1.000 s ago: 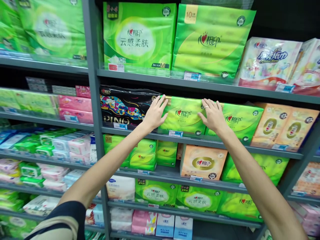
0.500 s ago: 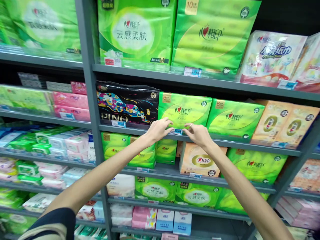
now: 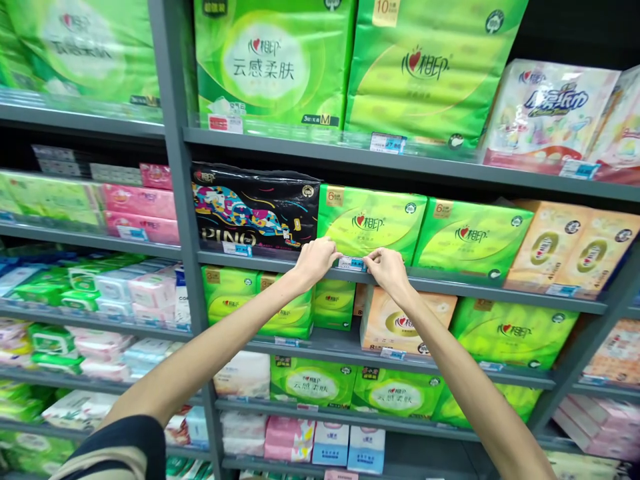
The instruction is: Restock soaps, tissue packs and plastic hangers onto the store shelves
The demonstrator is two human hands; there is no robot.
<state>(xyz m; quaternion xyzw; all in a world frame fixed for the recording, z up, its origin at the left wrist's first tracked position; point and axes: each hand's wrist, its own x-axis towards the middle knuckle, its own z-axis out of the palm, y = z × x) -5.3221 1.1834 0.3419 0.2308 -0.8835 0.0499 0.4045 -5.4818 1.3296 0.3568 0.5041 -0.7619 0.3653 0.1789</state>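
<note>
A small white-and-blue price tag (image 3: pixel 353 265) sits at the front edge of a middle shelf (image 3: pixel 450 288). My left hand (image 3: pixel 317 260) is at its left end, fingers curled and thumb close to the tag. At the right end, my right hand (image 3: pixel 389 270) pinches the tag's edge between thumb and forefinger. Just behind both hands stands a green tissue pack (image 3: pixel 370 217), its lower edge partly covered by them. The exact contact of my left fingertips is hard to see.
A black tissue pack (image 3: pixel 255 207) stands left of my hands, another green pack (image 3: pixel 473 237) to the right. Below my right forearm is an orange pack (image 3: pixel 380 320). A grey upright (image 3: pixel 177 167) divides the shelving on the left. Large green packs (image 3: pixel 273 67) fill the shelf above.
My right hand has moved slightly left and its fingers have closed at the tag's right end. My left hand has shifted slightly, its fingers drawn closer together by the tag.
</note>
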